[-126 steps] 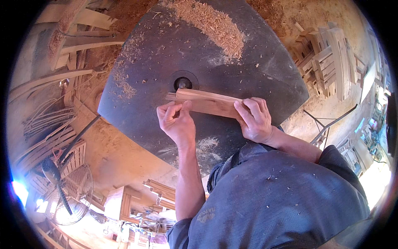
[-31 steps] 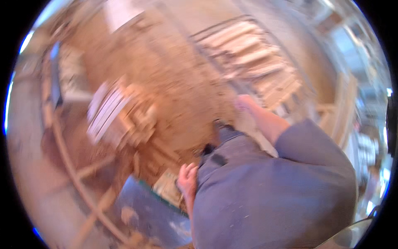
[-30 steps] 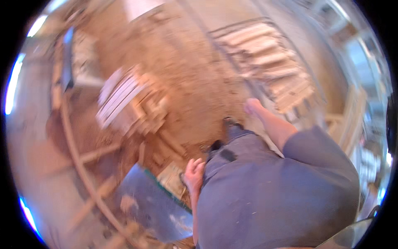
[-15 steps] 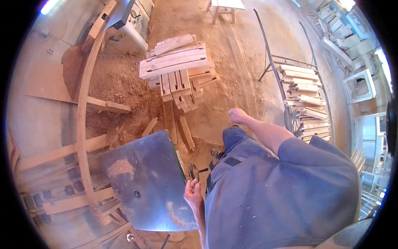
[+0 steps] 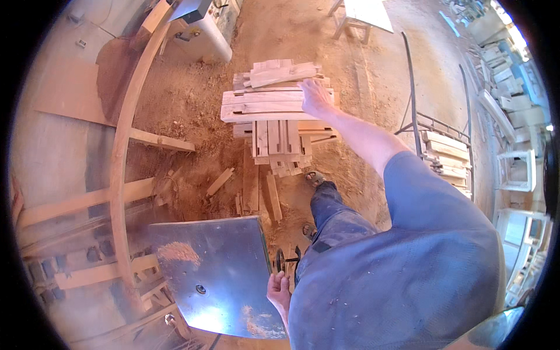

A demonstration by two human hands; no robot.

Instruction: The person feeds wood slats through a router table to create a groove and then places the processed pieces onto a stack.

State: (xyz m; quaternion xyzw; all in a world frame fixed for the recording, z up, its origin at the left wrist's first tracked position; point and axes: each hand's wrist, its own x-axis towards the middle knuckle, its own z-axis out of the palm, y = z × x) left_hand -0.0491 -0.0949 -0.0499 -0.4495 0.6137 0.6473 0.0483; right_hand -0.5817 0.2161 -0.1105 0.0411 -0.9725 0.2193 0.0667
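Note:
My right hand (image 5: 317,98) reaches forward to the right end of a stack of pale wooden pieces with cut slots (image 5: 262,104). Its fingers are partly stretched and rest on the top pieces, and I see no piece lifted. Shorter wooden pieces (image 5: 286,73) lie at the far side of the stack. Close to my body, my left hand (image 5: 279,287) is closed at the lower rim of a black handwheel (image 5: 280,261). That wheel sits beside the edge of a dark metal machine table (image 5: 227,256), which carries patches of sawdust.
A metal rack (image 5: 446,131) holding more wooden pieces stands to the right. Loose offcuts (image 5: 274,197) lie on the dusty floor between the stack and machine table. A long wooden beam (image 5: 119,175) rises on the left. A white-topped table (image 5: 368,14) stands at the far end.
My right hand has moved forward from beside my leg onto the wood stack. My body has stepped and the view has shifted. The left hand stays at the handwheel.

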